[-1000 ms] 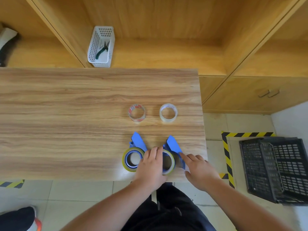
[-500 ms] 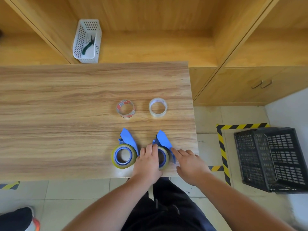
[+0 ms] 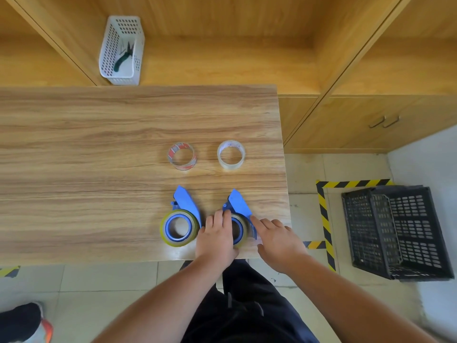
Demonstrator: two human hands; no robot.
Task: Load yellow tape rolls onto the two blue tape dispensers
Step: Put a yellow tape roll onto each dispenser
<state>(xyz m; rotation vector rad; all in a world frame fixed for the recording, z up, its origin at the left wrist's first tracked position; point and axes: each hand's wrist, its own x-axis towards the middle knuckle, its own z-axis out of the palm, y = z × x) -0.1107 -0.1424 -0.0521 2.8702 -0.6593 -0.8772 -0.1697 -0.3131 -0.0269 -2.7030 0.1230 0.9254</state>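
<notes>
Your left hand (image 3: 217, 240) lies curled over the near-left side of the right yellow tape roll (image 3: 241, 231), fingertips on its top face; how firmly it grips cannot be told. That roll sits on the right blue tape dispenser (image 3: 238, 203), whose blade end points away from you, just beyond your left fingertips. Your right hand (image 3: 278, 240) is loosely open, holding nothing, index finger extended and touching the dispenser's right edge beside the roll.

Just left of your left hand: the left yellow tape roll (image 3: 179, 229), flat, seated around the blue hub of the left blue tape dispenser (image 3: 185, 201). No hand touches it. Both dispensers rest near the close edge of the wooden table (image 3: 86, 157).

Beyond your hands, well apart from the dispensers: a clear tape roll with red print (image 3: 182, 156) and, right of it, a plain clear tape roll (image 3: 231, 154), both lying flat.

Far beyond your left hand, on the shelf: a white perforated basket (image 3: 122, 50) with green-handled pliers (image 3: 123, 58) inside. Right of your right hand, on the floor: a black crate (image 3: 395, 231).
</notes>
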